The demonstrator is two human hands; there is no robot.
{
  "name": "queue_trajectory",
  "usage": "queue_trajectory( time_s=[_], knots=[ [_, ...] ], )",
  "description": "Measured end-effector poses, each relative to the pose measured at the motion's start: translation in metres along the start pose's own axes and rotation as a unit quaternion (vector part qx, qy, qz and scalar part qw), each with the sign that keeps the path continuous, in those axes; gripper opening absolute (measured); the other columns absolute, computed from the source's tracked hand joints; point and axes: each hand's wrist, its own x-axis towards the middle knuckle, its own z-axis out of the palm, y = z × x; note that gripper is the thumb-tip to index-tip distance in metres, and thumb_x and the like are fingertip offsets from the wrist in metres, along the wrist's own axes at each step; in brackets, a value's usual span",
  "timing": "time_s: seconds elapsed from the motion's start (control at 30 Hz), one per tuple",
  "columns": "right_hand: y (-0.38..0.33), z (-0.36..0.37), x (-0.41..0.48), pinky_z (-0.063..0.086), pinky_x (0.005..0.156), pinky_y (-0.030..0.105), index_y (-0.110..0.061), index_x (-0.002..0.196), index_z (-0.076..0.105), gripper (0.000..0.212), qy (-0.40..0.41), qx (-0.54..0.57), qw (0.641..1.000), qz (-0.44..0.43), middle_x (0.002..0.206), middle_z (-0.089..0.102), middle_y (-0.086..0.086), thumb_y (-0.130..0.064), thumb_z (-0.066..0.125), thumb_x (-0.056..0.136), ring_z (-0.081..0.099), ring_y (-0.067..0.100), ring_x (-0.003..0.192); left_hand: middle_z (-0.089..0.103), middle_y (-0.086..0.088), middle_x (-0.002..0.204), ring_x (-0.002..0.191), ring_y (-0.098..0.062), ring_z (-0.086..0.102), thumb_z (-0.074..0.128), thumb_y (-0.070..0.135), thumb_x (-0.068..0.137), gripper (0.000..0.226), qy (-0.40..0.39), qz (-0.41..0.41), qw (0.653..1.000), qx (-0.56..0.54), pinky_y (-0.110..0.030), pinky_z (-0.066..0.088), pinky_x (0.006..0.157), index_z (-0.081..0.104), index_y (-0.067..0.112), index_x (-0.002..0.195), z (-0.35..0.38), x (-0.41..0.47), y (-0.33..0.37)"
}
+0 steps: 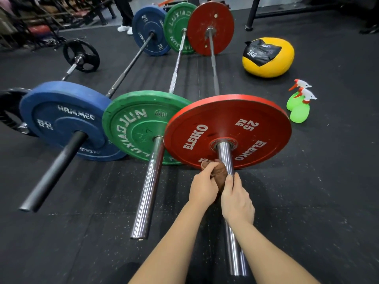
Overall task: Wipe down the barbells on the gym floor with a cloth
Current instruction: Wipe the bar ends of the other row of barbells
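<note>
Several barbells lie side by side on the black rubber floor. The rightmost one carries a red plate (pixel 235 128), and its chrome sleeve (pixel 233 242) runs toward me. A brown cloth (pixel 220 171) is bunched against that sleeve just below the plate. My left hand (pixel 203 190) grips the cloth from the left. My right hand (pixel 236 199) holds the cloth and sleeve from the right. To the left lie the barbell with the green plate (pixel 139 124) and the barbell with the blue plate (pixel 65 117).
Two green spray bottles (pixel 299 108) lie on the floor right of the red plate. A yellow and black medicine ball (pixel 268 57) sits behind them. A small bar with black plates (pixel 81 55) lies far left. A person's legs (pixel 125 15) stand at the back.
</note>
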Motion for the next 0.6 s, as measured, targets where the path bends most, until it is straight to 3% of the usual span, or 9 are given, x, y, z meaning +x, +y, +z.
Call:
queue_trajectory(
  time_s=[0.1,0.17,0.33,0.47,0.6],
  knots=[
    [0.002,0.002,0.0,0.047,0.1,0.047,-0.031,0.161,0.023,0.069,0.0,0.006,1.0,-0.002,0.141,0.059,0.005,-0.064,0.008,0.102,0.061,0.028,0.122,0.069,0.014,0.114,0.094,0.003,0.064,0.05,0.007,0.102,0.044,-0.015,0.001,0.999,-0.028,-0.009,0.049,0.086,0.059,0.035,0.134,0.001,-0.033,-0.02],
    [0.003,0.004,0.001,0.047,0.101,0.048,-0.03,0.161,0.023,0.069,0.001,0.009,1.0,-0.006,0.143,0.058,0.005,-0.063,0.008,0.102,0.06,0.028,0.124,0.07,0.016,0.112,0.096,0.006,0.064,0.051,0.006,0.101,0.046,-0.02,-0.004,0.999,-0.044,-0.005,0.047,0.082,0.06,0.036,0.135,0.002,-0.05,-0.032],
    [0.004,0.007,0.002,0.047,0.101,0.048,-0.03,0.16,0.027,0.071,0.0,0.032,0.999,0.0,0.14,0.06,0.005,-0.065,0.007,0.101,0.061,0.027,0.122,0.069,0.014,0.113,0.095,-0.001,0.065,0.051,0.007,0.1,0.047,-0.001,0.009,1.0,-0.024,-0.006,0.046,0.08,0.056,0.038,0.134,0.0,-0.032,-0.026],
    [0.004,0.006,0.001,0.047,0.101,0.047,-0.031,0.159,0.028,0.071,-0.002,0.042,0.999,-0.005,0.141,0.06,0.004,-0.066,0.007,0.101,0.06,0.028,0.123,0.069,0.0,0.121,0.107,-0.019,0.066,0.049,0.014,0.103,0.042,0.005,0.0,1.0,0.005,-0.034,0.056,0.096,0.051,0.036,0.139,-0.002,0.005,-0.005],
    [0.005,0.006,0.001,0.046,0.103,0.047,-0.032,0.159,0.029,0.072,-0.007,0.061,0.998,0.0,0.142,0.059,0.005,-0.068,0.007,0.1,0.059,0.028,0.125,0.069,0.004,0.119,0.104,-0.013,0.066,0.05,0.01,0.103,0.043,0.002,-0.004,1.0,-0.01,-0.026,0.054,0.092,0.054,0.035,0.138,-0.001,-0.012,-0.006]
  ],
)
